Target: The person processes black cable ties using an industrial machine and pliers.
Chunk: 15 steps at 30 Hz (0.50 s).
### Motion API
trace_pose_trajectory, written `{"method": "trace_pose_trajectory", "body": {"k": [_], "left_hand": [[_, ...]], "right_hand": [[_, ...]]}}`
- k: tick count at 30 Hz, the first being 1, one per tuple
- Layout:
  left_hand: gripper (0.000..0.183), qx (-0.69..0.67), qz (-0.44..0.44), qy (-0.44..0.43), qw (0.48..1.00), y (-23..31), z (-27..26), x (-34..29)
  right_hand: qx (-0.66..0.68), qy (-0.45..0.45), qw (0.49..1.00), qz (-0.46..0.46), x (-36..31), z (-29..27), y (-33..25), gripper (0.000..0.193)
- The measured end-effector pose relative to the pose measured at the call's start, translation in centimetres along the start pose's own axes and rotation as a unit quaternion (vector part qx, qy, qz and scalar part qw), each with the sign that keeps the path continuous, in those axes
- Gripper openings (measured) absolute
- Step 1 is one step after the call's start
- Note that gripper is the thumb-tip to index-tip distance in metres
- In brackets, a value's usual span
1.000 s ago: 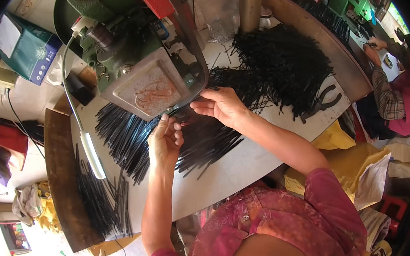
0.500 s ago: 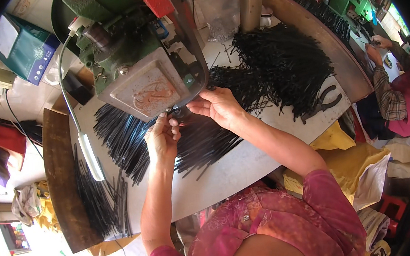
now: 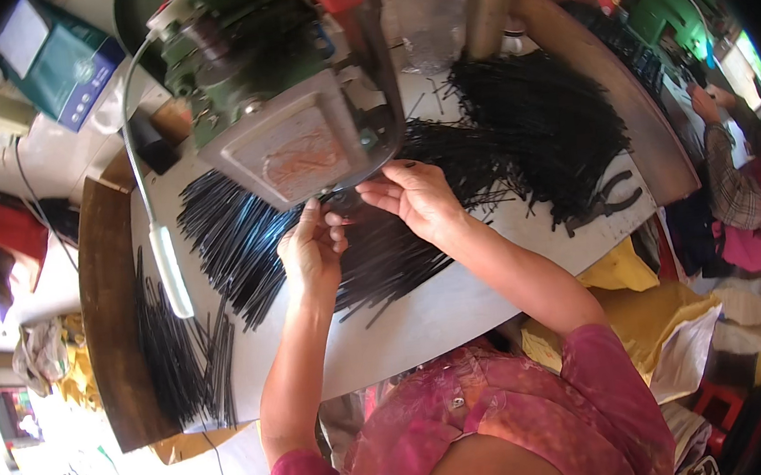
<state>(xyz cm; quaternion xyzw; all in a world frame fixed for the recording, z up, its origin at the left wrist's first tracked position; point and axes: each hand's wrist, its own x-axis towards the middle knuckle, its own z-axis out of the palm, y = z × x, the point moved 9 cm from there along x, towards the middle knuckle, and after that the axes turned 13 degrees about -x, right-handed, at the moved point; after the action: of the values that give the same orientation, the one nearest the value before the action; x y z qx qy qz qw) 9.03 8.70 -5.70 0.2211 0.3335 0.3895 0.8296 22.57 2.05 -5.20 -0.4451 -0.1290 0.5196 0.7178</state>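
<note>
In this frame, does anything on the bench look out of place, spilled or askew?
Nothing looks damaged. The black strips are untidy: a tangled heap at the far right, and a loose bundle lying off the white top on the wooden ledge. Pliers sit close to the table's right edge. Both hands work under the machine.

Workshop, green press machine (image 3: 284, 91), pliers (image 3: 611, 202), black rod heaps (image 3: 539, 121)

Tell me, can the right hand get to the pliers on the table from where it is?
Probably yes. The pliers lie in the open near the table's right edge, beside the right hand, with only loose black strips nearby and nothing on top of them.
</note>
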Motion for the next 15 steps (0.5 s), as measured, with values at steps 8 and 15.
{"method": "trace_pose_trajectory", "body": {"k": [8,15], "left_hand": [[0.018,0.004,0.011,0.037,0.999,-0.1,-0.3,-0.8],[0.021,-0.027,0.002,0.026,0.999,-0.4,-0.9,-0.1]], "right_hand": [[-0.010,-0.020,1.000,-0.015,1.4,-1.6,0.7,0.016],[-0.102,0.008,0.995,0.010,1.4,-2.7,0.2,0.021]]}}
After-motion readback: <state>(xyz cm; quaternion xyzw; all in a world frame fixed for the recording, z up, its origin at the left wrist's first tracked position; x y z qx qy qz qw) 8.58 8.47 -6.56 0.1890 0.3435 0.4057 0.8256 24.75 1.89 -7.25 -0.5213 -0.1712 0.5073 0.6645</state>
